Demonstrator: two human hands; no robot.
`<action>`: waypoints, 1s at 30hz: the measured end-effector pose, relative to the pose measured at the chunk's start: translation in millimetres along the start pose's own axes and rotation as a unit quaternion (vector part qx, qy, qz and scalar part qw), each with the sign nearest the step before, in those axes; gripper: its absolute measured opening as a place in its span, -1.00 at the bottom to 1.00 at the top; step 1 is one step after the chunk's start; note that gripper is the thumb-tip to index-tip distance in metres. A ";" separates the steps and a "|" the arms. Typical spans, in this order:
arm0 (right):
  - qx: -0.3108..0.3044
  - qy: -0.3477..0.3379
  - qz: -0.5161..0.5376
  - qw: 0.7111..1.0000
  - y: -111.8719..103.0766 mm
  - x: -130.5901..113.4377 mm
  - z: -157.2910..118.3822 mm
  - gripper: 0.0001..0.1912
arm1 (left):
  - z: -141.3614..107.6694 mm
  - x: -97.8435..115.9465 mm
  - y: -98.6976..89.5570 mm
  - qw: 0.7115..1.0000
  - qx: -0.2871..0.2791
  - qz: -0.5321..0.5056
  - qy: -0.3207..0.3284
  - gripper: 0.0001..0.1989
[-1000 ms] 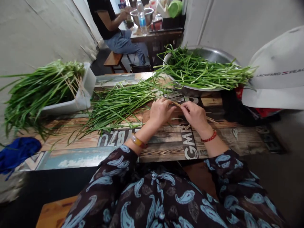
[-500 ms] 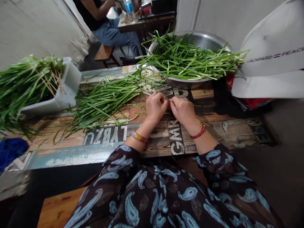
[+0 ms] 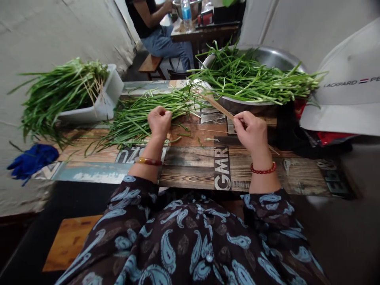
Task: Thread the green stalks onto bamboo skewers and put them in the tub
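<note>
My right hand (image 3: 251, 128) is closed on the near end of a thin bundle of wooden skewers (image 3: 218, 107), which points up and left toward the greens. To the left, my left hand (image 3: 159, 122) is closed in a pinch above the edge of a loose pile of long green stalks (image 3: 127, 120); what it holds, if anything, is too small to make out. The pile lies on the patterned wooden table (image 3: 190, 174). Behind my right hand, a steel basin (image 3: 273, 55) is heaped with more green stalks (image 3: 246, 79).
A white tub (image 3: 115, 89) with greens and skewers stands at the left, a blue cloth item (image 3: 35, 160) near it. At the right are a white cap (image 3: 350, 91) and a red item (image 3: 334, 137). A person (image 3: 151, 27) sits beyond, beside a bottle (image 3: 187, 16).
My hands, together before, have moved apart, left hand leftward and right hand rightward. The skewer bundle now shows clearly in my right hand. The view has shifted left.
</note>
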State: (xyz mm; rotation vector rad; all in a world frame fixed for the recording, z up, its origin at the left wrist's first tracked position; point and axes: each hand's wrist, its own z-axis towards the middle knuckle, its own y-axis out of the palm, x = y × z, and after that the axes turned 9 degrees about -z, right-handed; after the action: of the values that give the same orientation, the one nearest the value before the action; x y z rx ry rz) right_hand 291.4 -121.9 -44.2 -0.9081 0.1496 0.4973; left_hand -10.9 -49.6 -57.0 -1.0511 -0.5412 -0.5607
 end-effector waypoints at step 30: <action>-0.120 -0.076 0.040 0.989 23.0 -13.1 -9.4 -0.78 | -15.1 42.2 -17.3 0.770 -0.063 -0.609 -0.179 -0.40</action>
State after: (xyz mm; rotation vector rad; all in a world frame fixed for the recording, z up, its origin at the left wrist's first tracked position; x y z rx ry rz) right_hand 269.8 -122.1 -62.1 -1.0972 -0.0136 0.6666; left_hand 10.9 -77.0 -24.2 -0.8178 -1.5779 -1.5661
